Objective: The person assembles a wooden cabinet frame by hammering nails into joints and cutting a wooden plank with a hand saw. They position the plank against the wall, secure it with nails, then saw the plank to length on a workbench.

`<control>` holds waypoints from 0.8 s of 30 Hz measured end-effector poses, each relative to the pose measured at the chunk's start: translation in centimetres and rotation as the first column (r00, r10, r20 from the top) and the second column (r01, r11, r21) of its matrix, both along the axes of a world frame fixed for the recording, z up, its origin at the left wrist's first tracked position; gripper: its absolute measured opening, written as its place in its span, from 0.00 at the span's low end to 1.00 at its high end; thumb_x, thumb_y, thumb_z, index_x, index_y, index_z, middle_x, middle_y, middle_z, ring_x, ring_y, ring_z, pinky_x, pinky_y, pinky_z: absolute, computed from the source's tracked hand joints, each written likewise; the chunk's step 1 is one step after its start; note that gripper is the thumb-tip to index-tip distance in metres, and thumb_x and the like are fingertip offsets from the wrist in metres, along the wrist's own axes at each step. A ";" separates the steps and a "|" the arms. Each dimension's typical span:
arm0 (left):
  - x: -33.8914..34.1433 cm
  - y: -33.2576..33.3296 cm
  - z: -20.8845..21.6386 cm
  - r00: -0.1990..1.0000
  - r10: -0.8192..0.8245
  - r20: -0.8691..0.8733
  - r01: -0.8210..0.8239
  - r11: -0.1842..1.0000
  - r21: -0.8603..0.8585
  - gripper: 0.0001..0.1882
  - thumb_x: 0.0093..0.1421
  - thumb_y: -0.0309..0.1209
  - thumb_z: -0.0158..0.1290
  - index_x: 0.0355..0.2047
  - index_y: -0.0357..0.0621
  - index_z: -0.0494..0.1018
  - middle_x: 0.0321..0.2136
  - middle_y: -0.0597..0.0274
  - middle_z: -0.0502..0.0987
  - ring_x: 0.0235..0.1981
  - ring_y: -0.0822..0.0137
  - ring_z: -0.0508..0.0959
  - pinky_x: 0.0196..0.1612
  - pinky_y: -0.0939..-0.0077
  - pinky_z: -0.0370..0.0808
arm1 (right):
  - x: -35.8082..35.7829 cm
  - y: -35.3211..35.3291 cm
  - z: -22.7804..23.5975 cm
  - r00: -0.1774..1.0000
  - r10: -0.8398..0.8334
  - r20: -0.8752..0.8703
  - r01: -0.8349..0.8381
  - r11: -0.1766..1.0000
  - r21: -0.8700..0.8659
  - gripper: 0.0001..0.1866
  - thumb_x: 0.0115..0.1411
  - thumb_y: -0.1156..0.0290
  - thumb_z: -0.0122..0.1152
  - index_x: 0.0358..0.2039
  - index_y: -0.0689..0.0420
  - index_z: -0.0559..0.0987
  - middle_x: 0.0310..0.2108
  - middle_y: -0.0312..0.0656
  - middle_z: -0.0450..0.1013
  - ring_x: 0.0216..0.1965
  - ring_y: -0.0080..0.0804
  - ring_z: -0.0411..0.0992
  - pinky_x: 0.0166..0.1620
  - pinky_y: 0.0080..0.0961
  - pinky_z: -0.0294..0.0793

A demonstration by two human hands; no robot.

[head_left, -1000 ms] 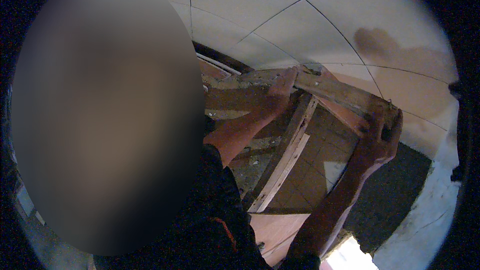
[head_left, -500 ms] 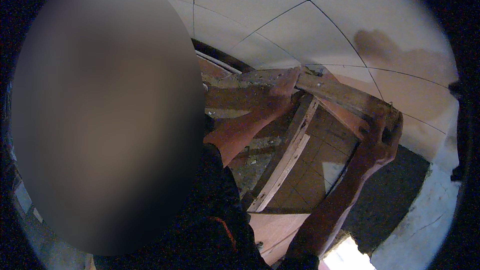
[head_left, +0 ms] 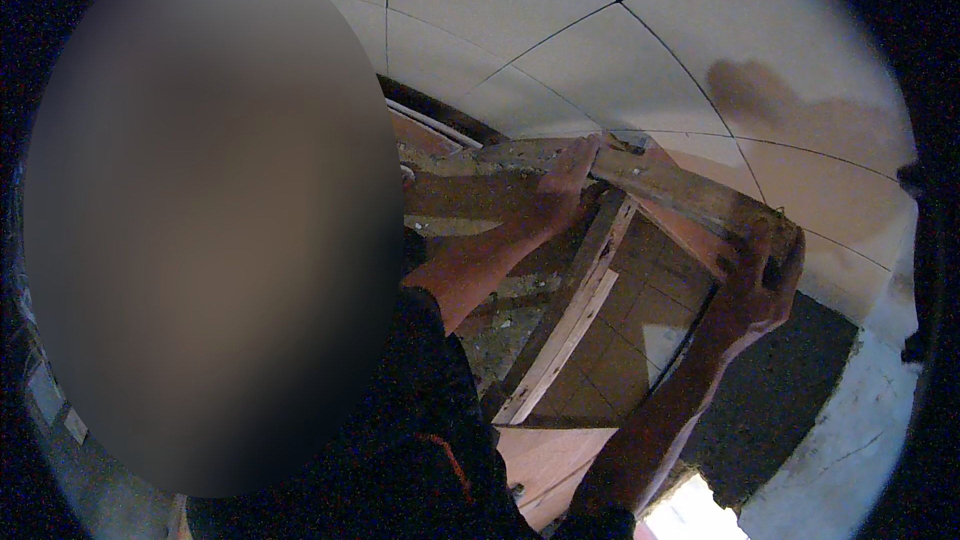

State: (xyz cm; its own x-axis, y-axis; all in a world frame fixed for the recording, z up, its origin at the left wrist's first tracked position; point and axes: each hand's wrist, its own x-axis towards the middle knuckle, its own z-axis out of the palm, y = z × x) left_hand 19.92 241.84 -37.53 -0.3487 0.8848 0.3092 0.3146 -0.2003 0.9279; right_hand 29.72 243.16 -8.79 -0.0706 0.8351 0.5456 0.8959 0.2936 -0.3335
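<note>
A wooden board (head_left: 690,185) runs slantwise near the foot of a pale tiled surface, between my two hands. At its left end my left hand (head_left: 572,168) is closed around the edge, palm partly hidden. My right hand (head_left: 765,275) grips the other end, its fingers bent over the wood. Below the board, a narrow wooden batten (head_left: 568,348) with dark marks slopes down to the lower left, beside a darker length of wood. A reddish panel (head_left: 690,230) shows just under the board, partly covered by my right hand.
Large pale tiles (head_left: 480,15) with dark joints fill the top, with a brownish patch (head_left: 790,120) at right. Brown tiles (head_left: 610,350) show below the board. A dark rough patch (head_left: 775,390) and bright gap (head_left: 695,510) lie at lower right. A blurred oval hides the left.
</note>
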 end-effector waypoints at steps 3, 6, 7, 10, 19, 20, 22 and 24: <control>0.0 0.0 -0.1 0.999 0.006 -0.036 -0.006 1.000 0.002 0.45 0.55 0.20 0.57 0.72 0.34 0.50 0.69 0.38 0.59 0.69 0.38 0.60 0.71 0.51 0.60 | -0.2 0.0 0.2 0.997 -0.032 -0.063 0.030 0.999 -0.028 0.26 0.64 0.67 0.67 0.60 0.66 0.74 0.58 0.53 0.75 0.56 0.41 0.75 0.55 0.35 0.78; 0.0 0.1 -0.1 1.000 0.020 -0.022 -0.020 1.000 0.009 0.45 0.55 0.21 0.58 0.72 0.34 0.50 0.69 0.38 0.59 0.69 0.38 0.60 0.71 0.51 0.61 | -0.5 -0.1 0.5 0.989 -0.078 -0.126 0.072 0.996 -0.058 0.27 0.65 0.67 0.66 0.60 0.66 0.74 0.58 0.53 0.75 0.56 0.41 0.75 0.58 0.34 0.76; 0.0 0.2 -0.2 1.000 0.007 0.000 -0.007 1.000 -0.008 0.45 0.55 0.21 0.57 0.72 0.34 0.50 0.69 0.38 0.60 0.69 0.38 0.61 0.71 0.51 0.61 | -0.7 -0.1 0.6 0.989 -0.089 -0.122 0.082 0.995 -0.063 0.26 0.65 0.67 0.66 0.60 0.67 0.74 0.58 0.53 0.75 0.56 0.41 0.75 0.59 0.33 0.75; -0.1 0.1 -0.3 1.000 -0.002 0.014 0.003 1.000 -0.006 0.44 0.56 0.21 0.57 0.72 0.34 0.51 0.68 0.37 0.60 0.69 0.39 0.61 0.70 0.51 0.62 | -0.8 -0.4 0.3 0.972 -0.117 -0.204 0.099 0.990 -0.096 0.27 0.65 0.67 0.66 0.60 0.66 0.74 0.59 0.53 0.74 0.56 0.41 0.75 0.59 0.34 0.75; 0.4 0.7 -0.3 0.998 0.041 0.039 -0.036 0.992 -0.123 0.38 0.54 0.21 0.56 0.67 0.37 0.60 0.61 0.38 0.68 0.63 0.36 0.67 0.65 0.48 0.67 | 2.4 1.4 0.9 0.981 0.066 0.183 -0.056 0.997 -0.058 0.24 0.64 0.65 0.66 0.55 0.65 0.74 0.49 0.53 0.77 0.43 0.41 0.79 0.42 0.36 0.84; 0.4 1.1 -0.5 0.999 0.040 0.007 -0.038 0.988 -0.147 0.37 0.54 0.21 0.56 0.65 0.37 0.62 0.59 0.38 0.69 0.62 0.36 0.68 0.64 0.47 0.68 | 2.6 1.5 1.1 0.994 0.056 0.090 -0.050 0.996 -0.075 0.24 0.64 0.65 0.65 0.55 0.65 0.73 0.48 0.54 0.76 0.42 0.41 0.80 0.40 0.37 0.85; 0.4 1.7 -0.9 0.995 0.036 -0.090 -0.049 0.988 -0.147 0.34 0.53 0.22 0.57 0.63 0.37 0.64 0.56 0.38 0.71 0.59 0.35 0.70 0.61 0.46 0.70 | 2.4 1.0 1.3 0.993 -0.038 -0.110 0.012 0.974 -0.227 0.21 0.63 0.69 0.65 0.52 0.65 0.73 0.49 0.55 0.76 0.46 0.43 0.79 0.46 0.40 0.83; 0.4 1.8 -1.2 0.994 0.010 -0.106 -0.033 0.976 -0.216 0.34 0.52 0.22 0.59 0.61 0.38 0.66 0.53 0.38 0.72 0.57 0.36 0.71 0.59 0.46 0.71 | 1.2 0.1 1.2 0.956 -0.023 -0.292 -0.056 0.964 -0.259 0.19 0.61 0.73 0.63 0.51 0.65 0.73 0.49 0.55 0.75 0.49 0.45 0.77 0.50 0.41 0.81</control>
State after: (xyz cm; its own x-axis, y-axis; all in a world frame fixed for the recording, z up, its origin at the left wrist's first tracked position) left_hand 20.32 243.61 -38.77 -0.3444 0.9275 0.1455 0.4133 0.0106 0.9105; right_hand 30.95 243.24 -7.61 0.0426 0.9509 0.3065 0.7445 0.1744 -0.6444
